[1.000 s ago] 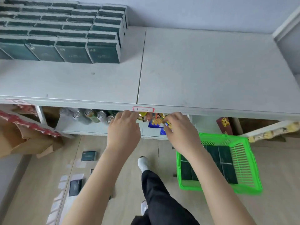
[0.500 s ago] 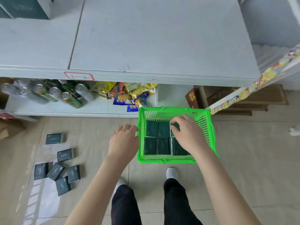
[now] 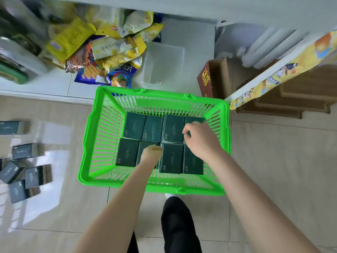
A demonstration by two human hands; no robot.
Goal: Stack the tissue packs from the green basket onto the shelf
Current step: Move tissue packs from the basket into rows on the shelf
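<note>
The green basket (image 3: 87, 143) sits on the tiled floor in front of me. Dark green tissue packs (image 3: 135, 127) lie flat in it in two rows. My left hand (image 3: 152, 154) reaches straight down onto the near row, second pack from the left, and its fingers are hidden beneath it. My right hand (image 3: 199, 137) is over the far row, with fingers and thumb curled on the left edge of the rightmost pack (image 3: 194, 119). All the packs still lie flat. The shelf's top surface is out of view.
Several loose tissue packs (image 3: 25, 151) lie on the floor to the left. The low shelf board (image 3: 54, 86) behind the basket holds snack bags (image 3: 109, 48), cans (image 3: 16, 57) and a clear tub (image 3: 162, 63). A cardboard box (image 3: 206, 79) stands at the right. My leg (image 3: 178, 225) is below the basket.
My view dropped from the shelf top to the basket. Both hands came down from the shelf edge into the basket, the left one moving in from outside the rim.
</note>
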